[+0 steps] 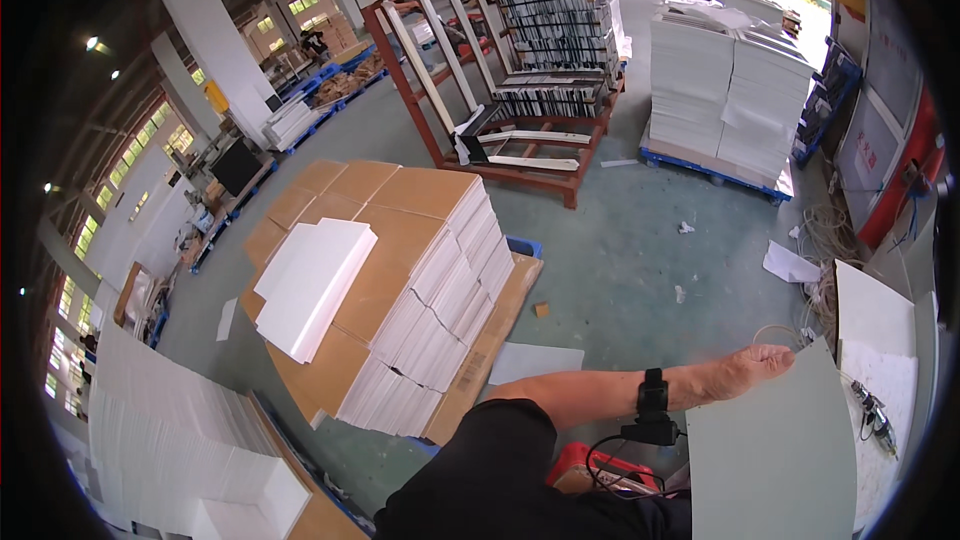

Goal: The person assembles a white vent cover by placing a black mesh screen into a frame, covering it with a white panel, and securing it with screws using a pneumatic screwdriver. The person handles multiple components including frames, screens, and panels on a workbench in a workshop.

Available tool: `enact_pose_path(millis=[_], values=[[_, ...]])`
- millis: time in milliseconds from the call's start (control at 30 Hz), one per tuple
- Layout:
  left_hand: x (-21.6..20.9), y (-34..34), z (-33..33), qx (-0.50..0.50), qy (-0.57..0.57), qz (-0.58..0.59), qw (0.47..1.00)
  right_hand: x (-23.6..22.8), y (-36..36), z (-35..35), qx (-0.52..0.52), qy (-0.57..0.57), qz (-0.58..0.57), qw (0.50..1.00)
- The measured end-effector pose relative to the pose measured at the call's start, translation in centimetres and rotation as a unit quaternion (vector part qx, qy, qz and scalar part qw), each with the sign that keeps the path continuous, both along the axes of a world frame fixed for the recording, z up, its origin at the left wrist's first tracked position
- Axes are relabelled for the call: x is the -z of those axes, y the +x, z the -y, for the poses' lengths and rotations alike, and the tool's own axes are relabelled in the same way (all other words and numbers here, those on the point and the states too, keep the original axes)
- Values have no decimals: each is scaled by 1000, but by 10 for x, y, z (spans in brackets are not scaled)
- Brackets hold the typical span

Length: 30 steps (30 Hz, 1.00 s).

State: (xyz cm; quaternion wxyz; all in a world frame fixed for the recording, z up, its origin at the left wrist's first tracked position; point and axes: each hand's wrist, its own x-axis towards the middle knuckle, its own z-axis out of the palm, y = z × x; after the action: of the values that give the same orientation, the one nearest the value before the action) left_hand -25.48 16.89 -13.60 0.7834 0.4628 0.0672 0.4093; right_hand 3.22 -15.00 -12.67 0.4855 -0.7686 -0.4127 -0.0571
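Your left hand (752, 368) is up at the far edge of the pale panel (770, 460), fingers curled closed on it, and there's the panel, lower right, running down out of view! Its right edge lies just beside the white bench (878, 330), where a metal tool (875, 420) rests. Your right hand is out of sight, so its grip I cannot tell. Beyond your wrist strap (653, 398), the widest room is the green floor (620, 280), scattered with scraps, between the brown-topped stack (440, 345) on your left and the loose tubing (825, 240) on your right. The blue pallet (715, 178) edges its far side, the red rack (500, 165) beside that. And for lettering: printed characters on the red-edged cabinet (880, 155), tilted and small.
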Motion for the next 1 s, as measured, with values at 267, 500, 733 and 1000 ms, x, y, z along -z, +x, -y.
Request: enact_pose_path(millis=[267, 500, 733, 1000], values=[[-7, 78, 9, 45, 0, 6, 999, -12, -17, -1, 4, 83, -149, 985], [-33, 88, -1, 44, 35, -99, 994, -42, 19, 57, 171, 181, -221, 943], [45, 91, 26, 89, 153, -283, 943, -88, 86, 195, 403, 98, 142, 899], [182, -50, 67, 370, 597, -481, 525, -89, 123, 277, 343, 115, -9, 932]])
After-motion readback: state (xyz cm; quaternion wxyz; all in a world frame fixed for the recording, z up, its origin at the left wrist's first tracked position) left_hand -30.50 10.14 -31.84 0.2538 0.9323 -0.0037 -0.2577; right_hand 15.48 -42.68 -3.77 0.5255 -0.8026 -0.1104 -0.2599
